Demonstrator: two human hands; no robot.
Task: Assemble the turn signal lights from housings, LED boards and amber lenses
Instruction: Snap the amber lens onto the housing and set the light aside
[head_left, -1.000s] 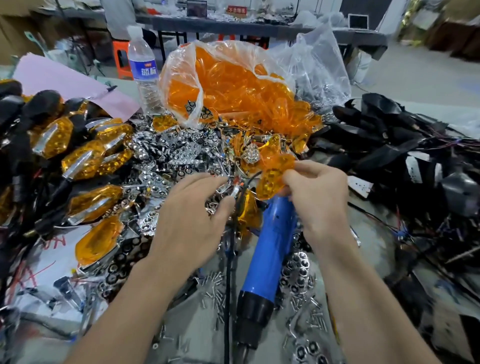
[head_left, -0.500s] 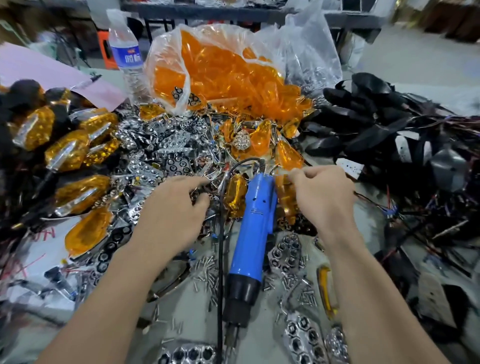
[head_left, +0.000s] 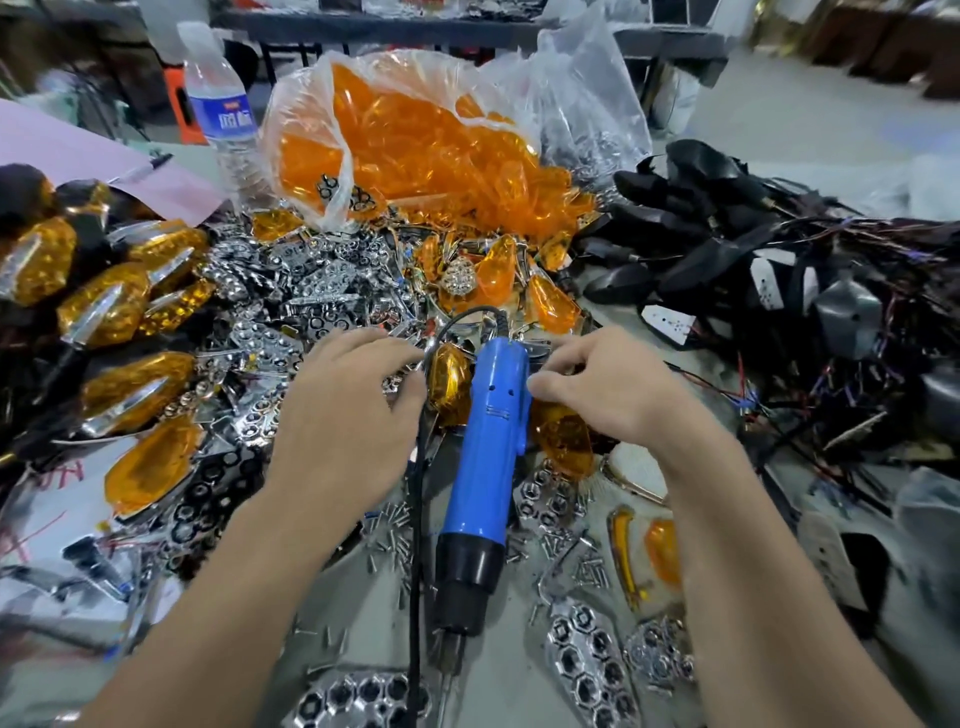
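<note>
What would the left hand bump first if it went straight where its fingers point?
Probably the amber lens just ahead of the left hand, beside the blue screwdriver, though depth is unclear.

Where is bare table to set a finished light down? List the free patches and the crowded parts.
Bare patch between the left forearm and the blue screwdriver, only loose screws on it. A smaller one between the amber lenses and black housings. Crowded: chrome reflectors left, wire tangle right.
</note>
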